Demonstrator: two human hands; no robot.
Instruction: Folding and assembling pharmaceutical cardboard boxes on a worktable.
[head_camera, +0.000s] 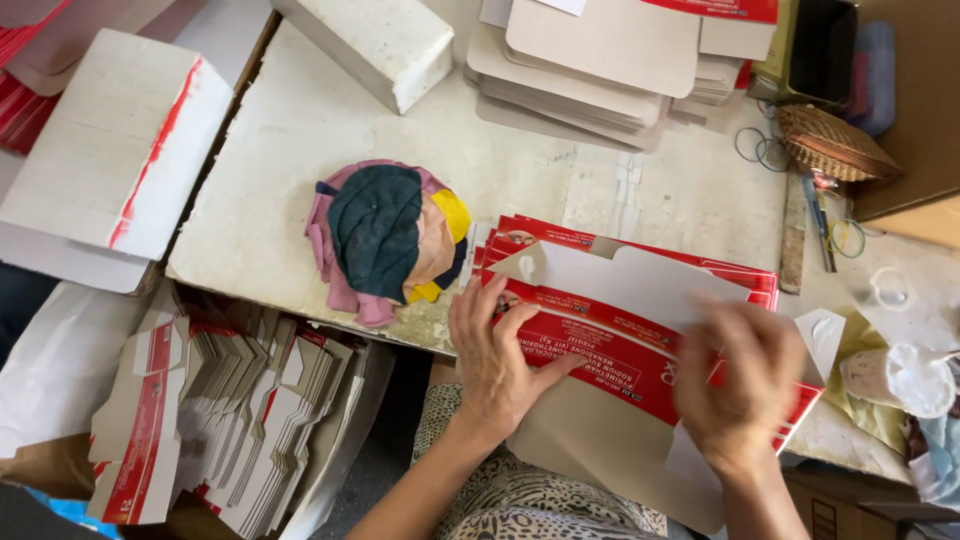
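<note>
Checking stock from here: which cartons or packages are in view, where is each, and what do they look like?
Red-and-white flat carton: table edge, under left hand and right hand.
Grey blank stack: top centre, rounded flaps.
White closed box: upper left, red edge.
White block box: top, tilted.
Folded carton bundle: lower left, upright, grey and red.

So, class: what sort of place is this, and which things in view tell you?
Probably a small workshop for folding cartons by hand. Both hands, left hand and right hand, press a red flat carton; flat carton blanks are stacked behind, more blanks below the worn table.
</note>
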